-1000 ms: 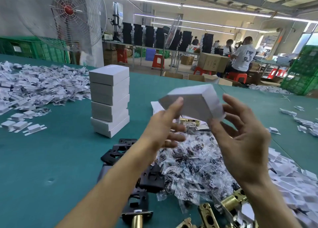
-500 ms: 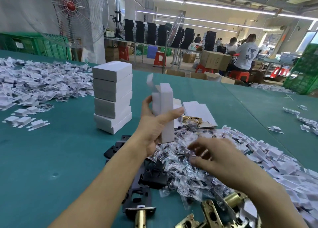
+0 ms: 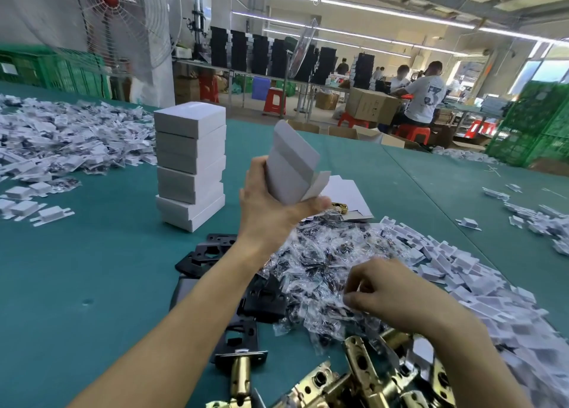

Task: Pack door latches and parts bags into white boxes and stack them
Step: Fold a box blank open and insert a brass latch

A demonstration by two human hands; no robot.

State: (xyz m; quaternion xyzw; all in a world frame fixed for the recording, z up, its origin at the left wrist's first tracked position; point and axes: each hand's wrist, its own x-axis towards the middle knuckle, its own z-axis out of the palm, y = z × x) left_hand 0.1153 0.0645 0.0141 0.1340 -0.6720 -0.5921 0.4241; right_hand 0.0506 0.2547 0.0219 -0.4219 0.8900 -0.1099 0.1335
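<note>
My left hand grips an open white box held upright above the table, its top flap raised and a side flap sticking out. My right hand is down in the heap of clear parts bags, fingers curled and pinching at one bag. A stack of several closed white boxes stands to the left of the held box. Brass door latches lie at the near edge, with black latch plates under my left forearm.
A green table carries it all. Piles of white folded inserts spread to the right and another heap at the far left. Flat box blanks lie behind the bags. A big fan and seated workers are beyond.
My right hand has let go of the box and dropped into the parts bags. My left hand has turned the box upright and lifted it slightly, flaps open.
</note>
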